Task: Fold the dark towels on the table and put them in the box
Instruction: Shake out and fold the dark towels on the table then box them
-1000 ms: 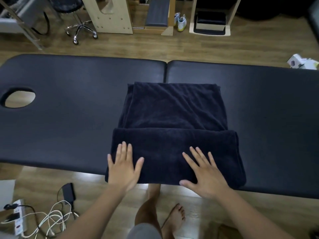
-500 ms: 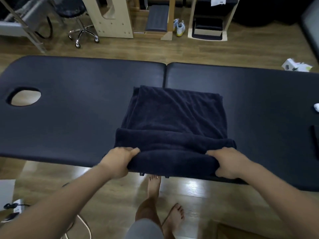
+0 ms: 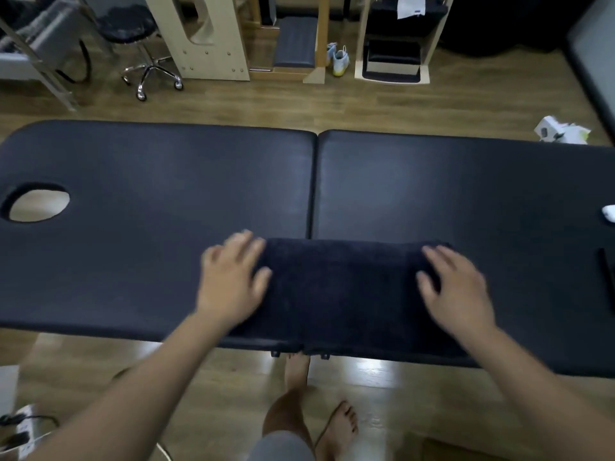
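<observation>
A dark navy towel (image 3: 342, 291) lies folded into a low wide rectangle on the near edge of the black padded table (image 3: 149, 207), across its centre seam. My left hand (image 3: 233, 281) lies flat on the towel's left end, fingers spread and blurred. My right hand (image 3: 456, 287) rests flat on the towel's right end, fingers straight. Neither hand grips the cloth. No box for the towels shows clearly; only a brown cardboard edge (image 3: 472, 449) appears on the floor at the bottom right.
The table has a face hole (image 3: 36, 204) at the left. A small white object (image 3: 609, 212) and a dark strip (image 3: 607, 277) lie at its right end. A rolling stool (image 3: 146, 61), wooden furniture and shoes (image 3: 339, 58) stand beyond. A power strip (image 3: 20, 434) lies by my bare feet.
Both hands gripped the near folded edge, carried it forward over the far half, and released it. The towel is now half as deep, and my hands lie flat on it.
</observation>
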### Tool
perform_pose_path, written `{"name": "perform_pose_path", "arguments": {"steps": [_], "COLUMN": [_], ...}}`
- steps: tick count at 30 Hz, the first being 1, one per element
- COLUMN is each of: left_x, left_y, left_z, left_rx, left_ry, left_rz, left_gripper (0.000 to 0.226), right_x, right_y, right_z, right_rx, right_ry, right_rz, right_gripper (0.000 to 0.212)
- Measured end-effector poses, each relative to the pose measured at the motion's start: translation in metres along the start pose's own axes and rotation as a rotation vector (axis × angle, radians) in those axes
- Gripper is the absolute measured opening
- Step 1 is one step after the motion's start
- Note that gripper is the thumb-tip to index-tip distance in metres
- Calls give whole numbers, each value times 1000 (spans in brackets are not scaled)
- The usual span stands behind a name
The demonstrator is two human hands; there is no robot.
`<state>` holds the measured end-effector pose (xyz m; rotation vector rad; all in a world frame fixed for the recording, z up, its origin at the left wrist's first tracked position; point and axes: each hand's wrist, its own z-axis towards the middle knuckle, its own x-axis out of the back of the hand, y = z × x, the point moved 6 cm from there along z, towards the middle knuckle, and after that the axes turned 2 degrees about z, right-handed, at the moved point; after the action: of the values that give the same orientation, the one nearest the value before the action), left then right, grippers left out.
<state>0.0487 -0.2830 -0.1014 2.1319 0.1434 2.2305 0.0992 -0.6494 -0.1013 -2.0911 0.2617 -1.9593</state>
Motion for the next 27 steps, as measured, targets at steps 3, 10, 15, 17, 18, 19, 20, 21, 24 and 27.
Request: {"name": "perform_pose_path", "arguments": {"steps": [3,10,15,17,18,19,20,21,24,27], "left_x": [-55,-81,-87,-84,-84,-84,-83,-82,-73,-70], "left_y": [62,59,52,30,14,-1,-13,-22,-41,-68], "left_z": [-33,20,50,56,57,58,60,63,62,38], "left_rx": [-189,-190,-150,30,156,261,334,384,472,625], "left_ry": [-253,-382,-459,-481,-489,-501,-515,-532,-462,-334], "left_rz": [9,128,141,50,-23,-93,-151,-200,-339,-626], "left_gripper": [62,66,83,99,106,110,111,113,116,103], "right_x": [-66,-91,-97,-91,-88,-86,-85,-84,-72,-59], "right_y": [-16,-9,-11,-4,1,5,8,11,17,47], "right_z": [-43,-13,-9,-15,-19,-23,-25,-28,-26,-23], "right_rx": [20,-94,-128,-127,-138,-170,-215,-267,-430,-831], "right_ry": [-336,-429,-504,-515,-516,-530,-538,-537,-271,-21], "right_rz": [-155,-203,-228,-217,-222,-224,-207,-165,116,607], "right_gripper": [67,64,65,68,69,68,68,70,75,84]}}
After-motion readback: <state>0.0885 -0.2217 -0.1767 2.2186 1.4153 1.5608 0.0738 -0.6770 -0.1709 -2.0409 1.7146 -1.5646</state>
